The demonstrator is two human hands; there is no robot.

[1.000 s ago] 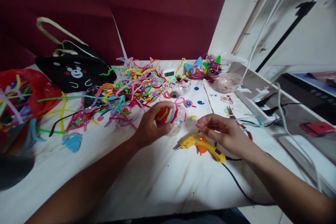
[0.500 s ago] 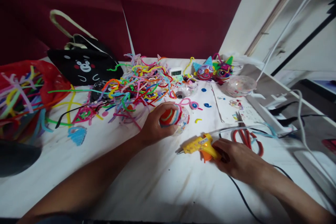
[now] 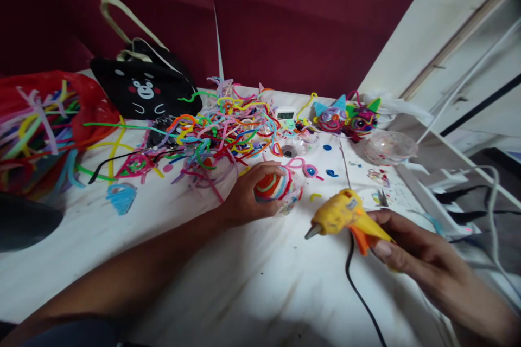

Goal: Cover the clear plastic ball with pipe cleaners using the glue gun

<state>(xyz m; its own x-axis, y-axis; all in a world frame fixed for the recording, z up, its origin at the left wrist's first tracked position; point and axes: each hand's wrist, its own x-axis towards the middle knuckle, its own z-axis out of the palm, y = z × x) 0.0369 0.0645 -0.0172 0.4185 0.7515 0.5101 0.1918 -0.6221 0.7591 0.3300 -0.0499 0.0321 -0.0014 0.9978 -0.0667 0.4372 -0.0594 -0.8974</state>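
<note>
My left hand (image 3: 244, 198) is wrapped round a clear ball (image 3: 280, 188) covered with striped pipe cleaners, resting on the white table (image 3: 228, 276). My right hand (image 3: 411, 252) grips the handle of a yellow glue gun (image 3: 340, 214) with an orange trigger, lifted off the table. Its nozzle points left and down, a short way to the right of the ball. The gun's black cord (image 3: 358, 293) trails toward the near edge.
A tangle of coloured pipe cleaners (image 3: 220, 135) lies behind the ball. A black bear-face bag (image 3: 142, 92) and a red bag of pipe cleaners (image 3: 40, 124) sit at the left. Two pipe-cleaner cat heads (image 3: 345, 116), a small timer (image 3: 285, 115) and a clear half-sphere (image 3: 388, 146) stand at the back right.
My right hand came down on the glue gun, closed on its handle and lifted it off the table. The left hand stayed on the ball. The camera view shifted.
</note>
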